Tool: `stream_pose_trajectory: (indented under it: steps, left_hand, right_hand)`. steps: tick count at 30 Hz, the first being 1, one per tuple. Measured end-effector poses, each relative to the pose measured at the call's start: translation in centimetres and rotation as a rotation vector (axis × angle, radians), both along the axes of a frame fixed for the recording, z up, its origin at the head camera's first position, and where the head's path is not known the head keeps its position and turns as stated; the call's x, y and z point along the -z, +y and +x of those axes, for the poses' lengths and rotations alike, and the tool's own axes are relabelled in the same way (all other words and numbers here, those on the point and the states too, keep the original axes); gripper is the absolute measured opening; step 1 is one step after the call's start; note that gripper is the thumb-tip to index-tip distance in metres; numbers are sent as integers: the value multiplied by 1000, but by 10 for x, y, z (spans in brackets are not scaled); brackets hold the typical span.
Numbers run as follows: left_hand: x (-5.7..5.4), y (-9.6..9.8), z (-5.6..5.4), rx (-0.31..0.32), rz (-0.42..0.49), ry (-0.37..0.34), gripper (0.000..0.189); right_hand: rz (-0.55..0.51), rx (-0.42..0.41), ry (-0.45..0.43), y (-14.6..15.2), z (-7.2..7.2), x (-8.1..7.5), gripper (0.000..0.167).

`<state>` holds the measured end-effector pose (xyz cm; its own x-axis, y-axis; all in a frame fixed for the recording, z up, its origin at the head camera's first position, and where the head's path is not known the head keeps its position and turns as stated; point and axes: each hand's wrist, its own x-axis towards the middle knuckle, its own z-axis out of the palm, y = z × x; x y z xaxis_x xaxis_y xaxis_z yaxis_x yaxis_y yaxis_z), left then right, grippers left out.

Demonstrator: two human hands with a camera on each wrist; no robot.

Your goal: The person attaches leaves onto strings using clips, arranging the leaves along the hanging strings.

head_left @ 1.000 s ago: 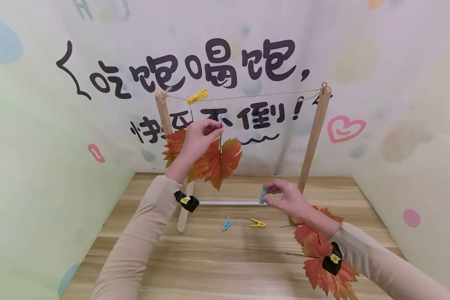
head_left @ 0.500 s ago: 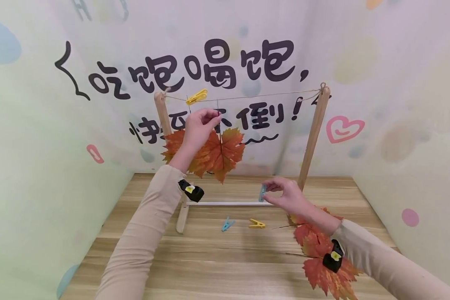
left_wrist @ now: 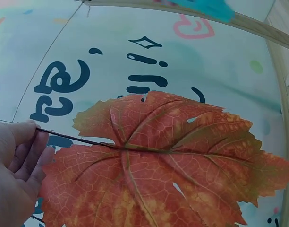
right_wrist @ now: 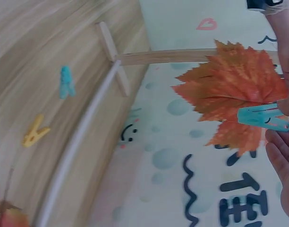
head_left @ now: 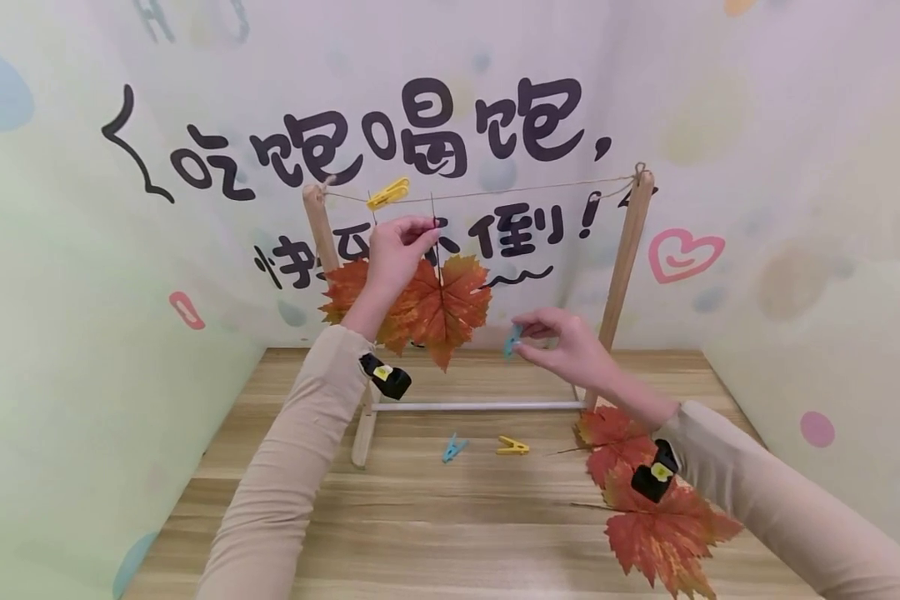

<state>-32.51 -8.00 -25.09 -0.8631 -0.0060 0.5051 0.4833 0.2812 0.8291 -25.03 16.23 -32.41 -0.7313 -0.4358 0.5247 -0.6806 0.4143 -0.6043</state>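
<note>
My left hand [head_left: 399, 254] pinches the thin dark stem of an orange-red maple leaf [head_left: 450, 304], and the stem's tip reaches up to the string [head_left: 525, 192]. In the left wrist view the leaf [left_wrist: 182, 156] spreads out from the fingertips. Behind that hand, a second leaf [head_left: 343, 287] hangs from the string under a yellow clothespin [head_left: 388, 194]. Lower and to the right, my right hand [head_left: 566, 346] holds a blue clothespin [head_left: 512, 340] between thumb and fingers. The right wrist view shows this clothespin [right_wrist: 260, 117] in front of a leaf.
Two wooden posts [head_left: 626, 250] carry the string, with a white rod [head_left: 480, 407] joining them low down. On the table [head_left: 420, 517] lie a blue clothespin [head_left: 453, 448] and a yellow clothespin [head_left: 513, 446]. More red leaves [head_left: 667, 525] lie at the right, under the right forearm.
My left hand has raised the leaf until its stem meets the string. My right hand has lifted the blue clothespin up and slightly left, away from the rod.
</note>
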Motion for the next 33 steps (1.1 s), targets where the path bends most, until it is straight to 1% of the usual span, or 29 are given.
stream_pose_trajectory:
  steps: [4, 7, 10, 15, 20, 22, 23, 25, 27, 30, 32, 33]
  left_hand:
    - [1, 0, -1, -11, -12, -5, 21]
    - [0, 0, -1, -16, -27, -4, 21]
    - [-1, 0, 0, -23, -34, -10, 20]
    - [-3, -1, 0, -19, -1, -28, 20]
    - [-3, 0, -3, -5, 24, -21, 22]
    - [-3, 0, -3, 1, 33, -22, 22]
    - [-4, 1, -1, -1, 30, -29, 22]
    - [-9, 3, 7, -1, 32, -31, 21]
    - [-9, 4, 6, -4, 31, -31, 21]
    - [-7, 5, 3, -14, 18, -24, 20]
    - [0, 3, -6, -19, 17, -24, 21]
    - [0, 3, -6, -20, 19, -25, 22]
  right_hand:
    - [-20, -15, 35, -3, -3, -24, 27]
    - [-27, -7, 79, -5, -7, -40, 28]
    - [-30, 17, 123, -7, -11, -54, 28]
    - [-50, 31, 171, -14, -16, -73, 29]
    - [-55, 47, 160, -22, -18, -88, 28]
    - [-75, 57, 136, -24, -21, -92, 28]
    - [-86, 65, 126, -25, -23, -94, 28]
    - [-105, 89, 107, -27, -26, -98, 30]
    - [-127, 111, 89, -29, -29, -103, 31]
    - [-151, 132, 83, -33, -32, -111, 31]
    - [-170, 132, 79, -37, -34, -115, 31]
    - [-179, 131, 77, -39, -35, -117, 31]
